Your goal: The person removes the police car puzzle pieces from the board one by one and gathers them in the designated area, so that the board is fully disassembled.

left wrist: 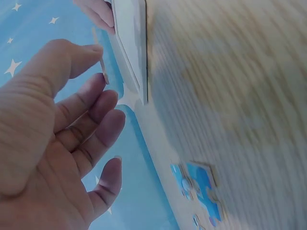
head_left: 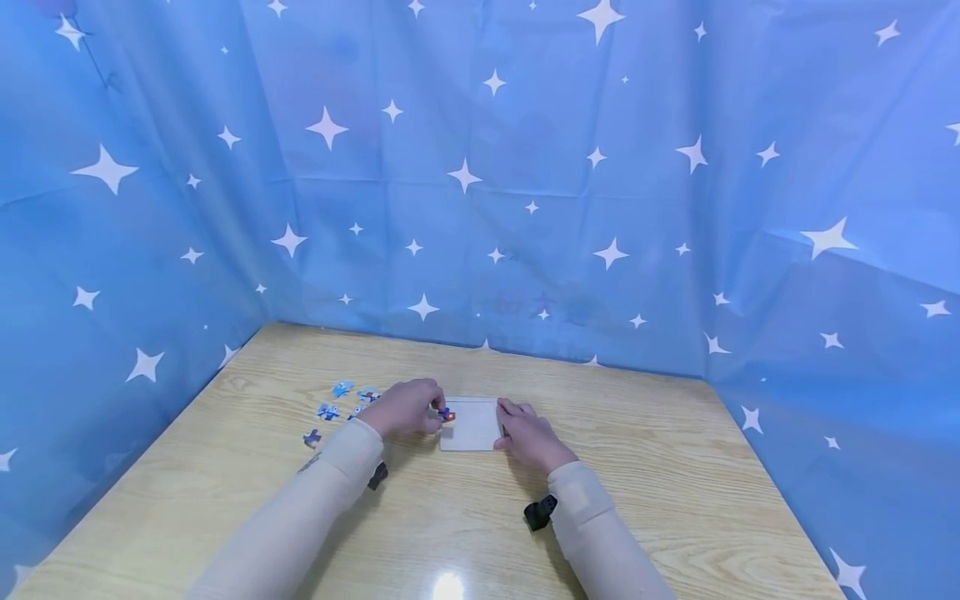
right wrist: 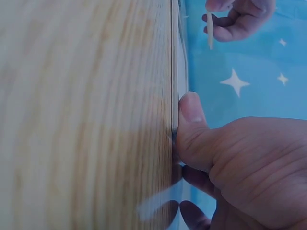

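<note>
My left hand [head_left: 408, 407] pinches a small jigsaw puzzle piece [head_left: 447, 415] between thumb and index finger, its printed side showing purple and orange-red. In the left wrist view the piece [left wrist: 103, 67] appears edge-on, held above the table, and the other fingers are loosely bent. Below it lies a thin, pale rectangular puzzle board [head_left: 474, 429], its left part overlapped by the piece. My right hand [head_left: 531, 437] holds the board by its right side, with bent fingers towards the far corner and the thumb [right wrist: 192, 112] against its edge in the right wrist view.
Several loose blue puzzle pieces [head_left: 328, 412] lie on the wooden table [head_left: 637, 483] left of the board, and a darker piece [head_left: 312, 437] is nearer the front. A blue curtain with white stars [head_left: 465, 175] closes off the back and sides.
</note>
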The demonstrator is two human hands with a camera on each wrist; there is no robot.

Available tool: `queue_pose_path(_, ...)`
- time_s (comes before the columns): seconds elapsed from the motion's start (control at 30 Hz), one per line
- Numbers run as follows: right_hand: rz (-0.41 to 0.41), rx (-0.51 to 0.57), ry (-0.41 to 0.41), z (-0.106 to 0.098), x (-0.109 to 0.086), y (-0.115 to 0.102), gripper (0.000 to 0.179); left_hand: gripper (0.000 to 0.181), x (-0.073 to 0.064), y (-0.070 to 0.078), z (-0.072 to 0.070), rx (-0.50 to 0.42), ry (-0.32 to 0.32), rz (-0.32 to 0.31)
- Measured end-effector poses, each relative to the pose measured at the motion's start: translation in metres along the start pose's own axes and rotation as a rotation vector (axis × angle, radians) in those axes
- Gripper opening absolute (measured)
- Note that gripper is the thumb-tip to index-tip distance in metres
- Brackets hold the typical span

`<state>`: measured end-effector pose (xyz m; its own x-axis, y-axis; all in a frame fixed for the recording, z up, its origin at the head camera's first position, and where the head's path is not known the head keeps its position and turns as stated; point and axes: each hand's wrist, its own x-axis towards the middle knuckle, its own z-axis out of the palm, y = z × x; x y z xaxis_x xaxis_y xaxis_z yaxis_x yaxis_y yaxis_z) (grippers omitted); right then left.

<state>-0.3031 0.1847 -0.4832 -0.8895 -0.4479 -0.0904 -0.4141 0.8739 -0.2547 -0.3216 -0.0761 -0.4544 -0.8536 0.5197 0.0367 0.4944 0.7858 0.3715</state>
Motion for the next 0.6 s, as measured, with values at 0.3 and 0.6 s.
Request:
queue_pose_path(0.3,0.009,0.012,-0.005,0.001,0.002,0.004,0.069,0.02,-0.008,-0.008,-0.002,-0.022,-0.027,0.027)
queue_pose_path(0.6,0.001,0.019,0.004,0.001,0.002,0.003,0.068,0.016,-0.022,-0.022,-0.01,-0.114,-0.051,0.056)
